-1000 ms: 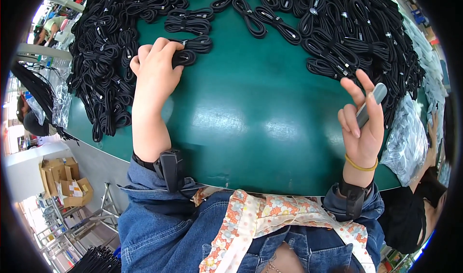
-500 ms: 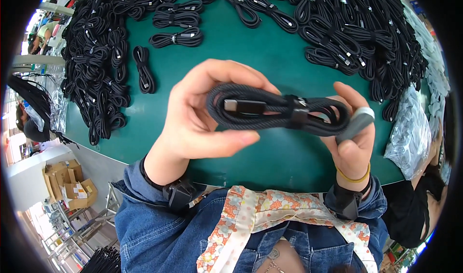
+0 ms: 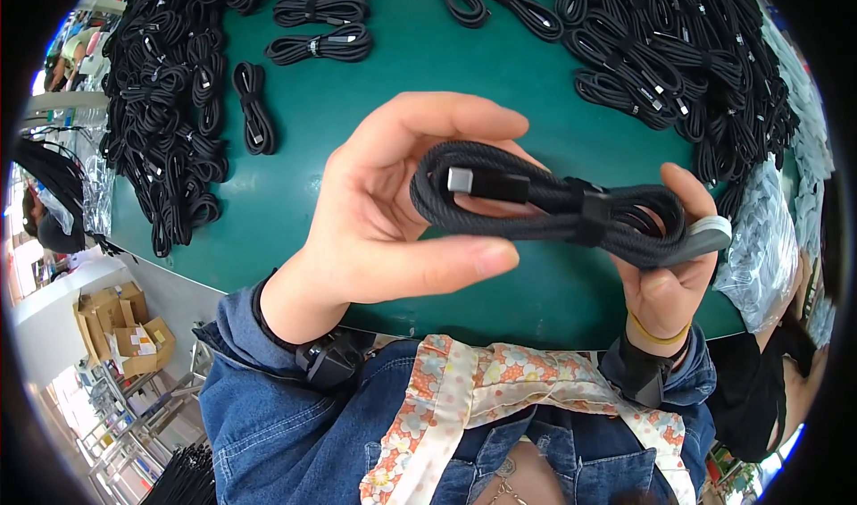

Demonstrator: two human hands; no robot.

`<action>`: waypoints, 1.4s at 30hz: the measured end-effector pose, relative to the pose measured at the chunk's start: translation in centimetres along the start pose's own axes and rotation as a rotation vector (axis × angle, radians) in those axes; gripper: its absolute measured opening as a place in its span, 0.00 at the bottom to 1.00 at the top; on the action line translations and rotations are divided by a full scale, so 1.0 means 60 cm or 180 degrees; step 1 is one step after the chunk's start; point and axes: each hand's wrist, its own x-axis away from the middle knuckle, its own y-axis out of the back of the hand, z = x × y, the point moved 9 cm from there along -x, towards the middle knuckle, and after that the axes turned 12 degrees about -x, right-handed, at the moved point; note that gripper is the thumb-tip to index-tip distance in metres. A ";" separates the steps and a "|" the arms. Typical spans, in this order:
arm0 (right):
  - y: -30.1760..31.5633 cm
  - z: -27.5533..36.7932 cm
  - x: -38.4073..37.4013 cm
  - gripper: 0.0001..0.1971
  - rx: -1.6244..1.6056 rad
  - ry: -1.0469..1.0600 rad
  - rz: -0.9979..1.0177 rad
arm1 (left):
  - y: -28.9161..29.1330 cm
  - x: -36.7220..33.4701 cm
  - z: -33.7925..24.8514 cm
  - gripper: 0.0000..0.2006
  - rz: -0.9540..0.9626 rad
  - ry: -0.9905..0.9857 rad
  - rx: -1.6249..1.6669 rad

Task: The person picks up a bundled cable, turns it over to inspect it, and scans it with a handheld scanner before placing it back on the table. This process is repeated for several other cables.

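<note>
A coiled black braided cable (image 3: 500,228), cinched by a black strap round its middle, hangs above the table in front of me. One metal-tipped connector (image 3: 460,181) shows inside its left loop. My left hand (image 3: 384,192) curves round the left end, with some fingers behind the coil; thumb and index finger stay apart, above and below it. At the right end, my right hand (image 3: 665,273) grips the cable along with a small grey object (image 3: 705,239) with a pale rounded edge. What that object is, I cannot make out.
On the green table (image 3: 357,81), heaps of coiled black cables lie at the left (image 3: 161,112) and right (image 3: 661,50). A single coil (image 3: 255,108) lies apart near the left heap. Clear plastic bags (image 3: 759,246) rest at the right edge. Cardboard boxes (image 3: 125,326) stand lower left.
Both hands and the cable have shifted right and slightly down. The coil has turned so that its strap shows a plain side, and the left index finger has straightened.
</note>
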 end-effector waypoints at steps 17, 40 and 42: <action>0.036 -0.001 0.010 0.23 0.0877 -0.0316 -0.0793 | -0.023 0.014 0.041 0.12 0.0640 0.1043 0.0215; -0.003 0.008 -0.013 0.16 0.2171 0.0037 -0.0220 | -0.011 0.007 0.047 0.13 0.0417 0.0971 -0.0529; 0.012 0.000 -0.006 0.14 0.2021 -0.0601 -0.0544 | -0.007 0.005 0.041 0.13 0.0397 0.0839 -0.0762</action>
